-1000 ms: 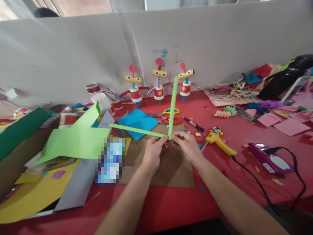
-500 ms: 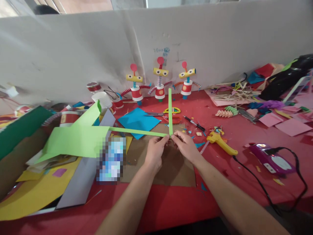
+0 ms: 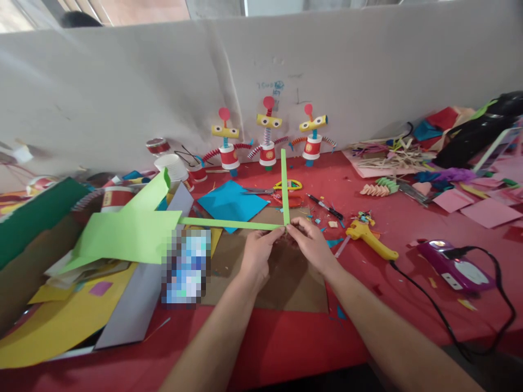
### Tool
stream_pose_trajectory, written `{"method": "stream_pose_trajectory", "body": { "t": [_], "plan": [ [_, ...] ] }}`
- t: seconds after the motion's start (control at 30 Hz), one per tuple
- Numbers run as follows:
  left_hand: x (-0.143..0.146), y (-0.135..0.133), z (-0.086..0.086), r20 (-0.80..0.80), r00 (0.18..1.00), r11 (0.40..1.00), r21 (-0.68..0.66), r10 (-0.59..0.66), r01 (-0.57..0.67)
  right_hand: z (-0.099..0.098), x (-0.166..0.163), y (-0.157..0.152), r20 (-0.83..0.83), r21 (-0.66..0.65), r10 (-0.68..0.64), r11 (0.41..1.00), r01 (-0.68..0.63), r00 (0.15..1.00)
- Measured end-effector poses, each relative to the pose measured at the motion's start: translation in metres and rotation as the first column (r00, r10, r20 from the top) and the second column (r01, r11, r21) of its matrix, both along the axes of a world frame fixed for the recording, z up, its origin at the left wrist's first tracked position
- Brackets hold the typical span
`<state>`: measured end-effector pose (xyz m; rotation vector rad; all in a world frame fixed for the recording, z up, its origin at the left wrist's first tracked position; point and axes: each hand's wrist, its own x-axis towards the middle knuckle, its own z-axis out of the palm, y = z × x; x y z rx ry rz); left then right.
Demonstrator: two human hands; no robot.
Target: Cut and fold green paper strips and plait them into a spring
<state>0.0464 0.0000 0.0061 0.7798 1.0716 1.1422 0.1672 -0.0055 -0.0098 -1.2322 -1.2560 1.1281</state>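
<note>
Two light green paper strips meet at a right angle between my hands. One strip runs left toward a green paper sheet; the other strip points away from me. My left hand pinches the corner where they join, thumb and fingers pressed together. From the other side my right hand pinches the same corner, its fingertips close to the left ones. Fingertips hide the joint itself. Below the hands lies a brown cardboard sheet on the red table.
Scissors, blue paper and a pen lie beyond the hands. A yellow glue gun and purple power strip are at right. Several-coloured paper fills a box at left. Three paper-cup figures stand at the back.
Almost nothing differs. Both hands keep their pinch on the corner of the strips, and the view has shifted very slightly.
</note>
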Motion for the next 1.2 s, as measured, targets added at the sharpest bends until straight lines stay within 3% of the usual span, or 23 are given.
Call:
{"method": "stream_pose_trajectory", "body": {
  "t": [0.37, 0.63, 0.97, 1.13, 1.2],
  "plan": [
    [0.002, -0.001, 0.002, 0.144, 0.989, 0.997, -0.061, -0.04, 0.049, -0.005, -0.001, 0.001, -0.255, -0.089, -0.075, 0.995, 0.054, 0.964],
    [0.001, 0.004, -0.008, 0.228, 0.973, 0.989, -0.128, -0.04, 0.071, -0.007, -0.003, 0.001, -0.3, -0.089, -0.124, 0.991, 0.102, 0.946],
    [0.003, 0.004, -0.005, 0.221, 0.975, 0.982, -0.186, 0.023, 0.019, -0.008, -0.007, -0.001, -0.377, -0.08, -0.115, 0.993, 0.092, 0.919],
    [0.004, 0.0, -0.005, 0.061, 0.997, 0.998, -0.034, 0.051, -0.049, -0.004, -0.009, -0.002, -0.324, -0.109, -0.145, 0.987, 0.116, 0.935],
    [0.004, -0.001, -0.002, 0.035, 0.998, 0.996, -0.069, 0.051, -0.048, -0.004, -0.01, -0.002, -0.325, -0.117, -0.15, 0.986, 0.117, 0.934]
  ]
}}
